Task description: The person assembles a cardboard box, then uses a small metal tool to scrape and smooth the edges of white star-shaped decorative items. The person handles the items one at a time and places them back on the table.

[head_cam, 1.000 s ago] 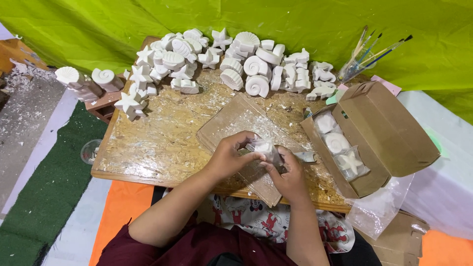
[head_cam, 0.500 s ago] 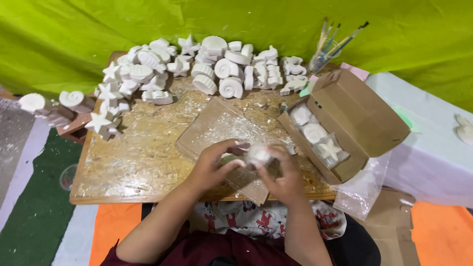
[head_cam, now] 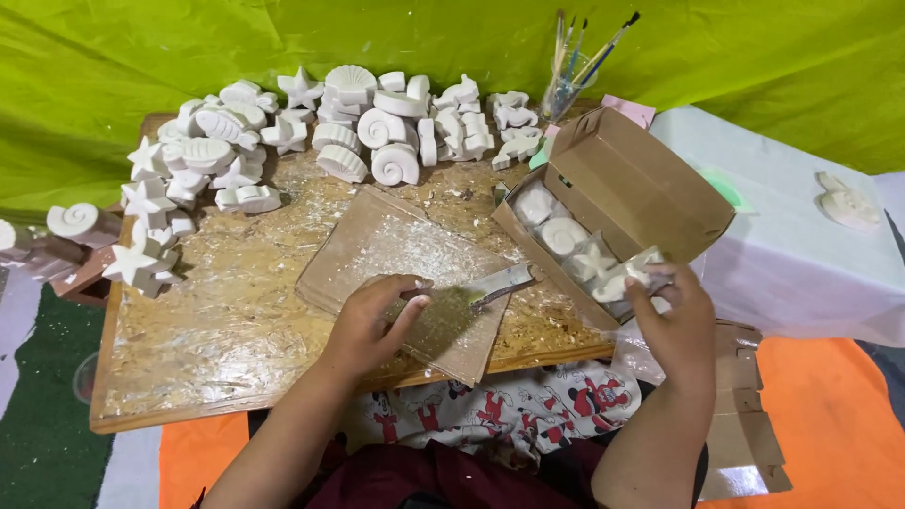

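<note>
1. Head view: left hand [head_cam: 372, 325] lies on a dusty flat board [head_cam: 377, 247] set on the wooden table [head_cam: 198, 330]; its fingers curl loosely around the handle of a knife [head_cam: 481, 288], blade pointing right across the board's corner
2. Right hand [head_cam: 677, 320] is raised just beside the open cardboard box [head_cam: 650, 188], fingertips pinched on a small white plaster piece [head_cam: 630, 275] held at the box's near edge
3. Inside the box: several white plaster shapes [head_cam: 564, 236], among them a spiral shell and a star, lying side by side
4. Far edge of table: a heap of white plaster shells and stars [head_cam: 377, 132], more stars [head_cam: 141, 264] along the left edge
5. Behind the box: a cup of paintbrushes [head_cam: 566, 90], upright, against the green cloth [head_cam: 113, 57]
6. Right of the box: a white cloth [head_cam: 801, 264] with one plaster figure [head_cam: 847, 203] lying on it, well apart from the hands
</note>
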